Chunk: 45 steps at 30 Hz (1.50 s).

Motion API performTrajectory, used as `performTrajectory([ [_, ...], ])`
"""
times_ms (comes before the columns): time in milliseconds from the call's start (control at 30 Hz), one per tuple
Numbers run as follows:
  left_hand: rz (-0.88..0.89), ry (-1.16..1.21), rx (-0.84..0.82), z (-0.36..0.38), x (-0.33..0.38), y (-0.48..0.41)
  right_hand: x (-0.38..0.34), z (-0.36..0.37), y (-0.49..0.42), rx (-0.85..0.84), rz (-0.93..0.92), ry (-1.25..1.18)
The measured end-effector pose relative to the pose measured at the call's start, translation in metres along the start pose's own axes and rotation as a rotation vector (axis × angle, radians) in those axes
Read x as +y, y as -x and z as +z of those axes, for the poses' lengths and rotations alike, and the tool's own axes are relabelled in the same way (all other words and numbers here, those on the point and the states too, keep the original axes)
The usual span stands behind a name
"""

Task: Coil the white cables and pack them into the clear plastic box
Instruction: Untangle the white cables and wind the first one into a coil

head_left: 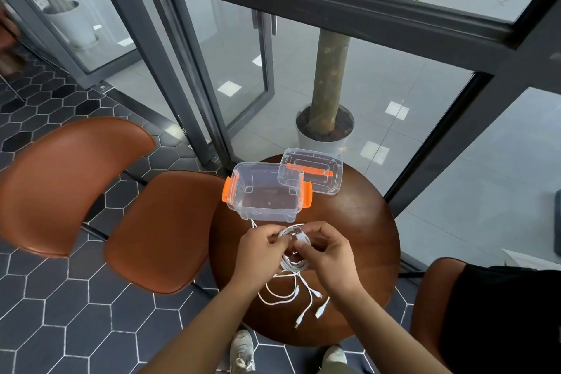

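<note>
The left grip and right grip each pinched the partly coiled white cables held between them, loose plug ends trailing onto the table below. The clear plastic box stood open just beyond both grips.

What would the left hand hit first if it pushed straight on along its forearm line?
Past the coiled white cable it pinches, the left hand would likely meet the near wall of the open clear plastic box with orange latches; depth is unclear.
</note>
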State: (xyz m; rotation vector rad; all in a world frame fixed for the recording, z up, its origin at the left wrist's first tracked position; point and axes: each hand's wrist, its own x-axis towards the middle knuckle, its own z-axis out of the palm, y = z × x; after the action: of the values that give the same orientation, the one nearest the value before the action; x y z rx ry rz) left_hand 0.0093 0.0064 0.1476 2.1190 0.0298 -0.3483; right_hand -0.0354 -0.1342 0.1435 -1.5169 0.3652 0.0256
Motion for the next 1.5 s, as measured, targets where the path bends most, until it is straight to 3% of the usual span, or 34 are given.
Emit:
performTrajectory([
  [100,-0.095,0.189,0.124,0.002,0.005,0.002,-0.004,-0.001,-0.007,0.023,0.013,0.145],
  [233,-0.157,0.407,0.095,0.006,0.009,0.007,-0.007,-0.004,-0.017,0.074,0.009,0.410],
  [633,-0.193,0.400,-0.006,-0.002,0.003,0.007,-0.007,-0.004,-0.013,-0.079,0.089,0.082],
  [967,-0.321,0.569,-0.055,-0.004,-0.007,0.007,0.005,-0.007,-0.016,-0.095,0.081,0.149],
  [1500,-0.372,0.444,0.089,-0.007,-0.067,-0.008,0.046,0.019,-0.046,-0.155,0.191,0.427],
])
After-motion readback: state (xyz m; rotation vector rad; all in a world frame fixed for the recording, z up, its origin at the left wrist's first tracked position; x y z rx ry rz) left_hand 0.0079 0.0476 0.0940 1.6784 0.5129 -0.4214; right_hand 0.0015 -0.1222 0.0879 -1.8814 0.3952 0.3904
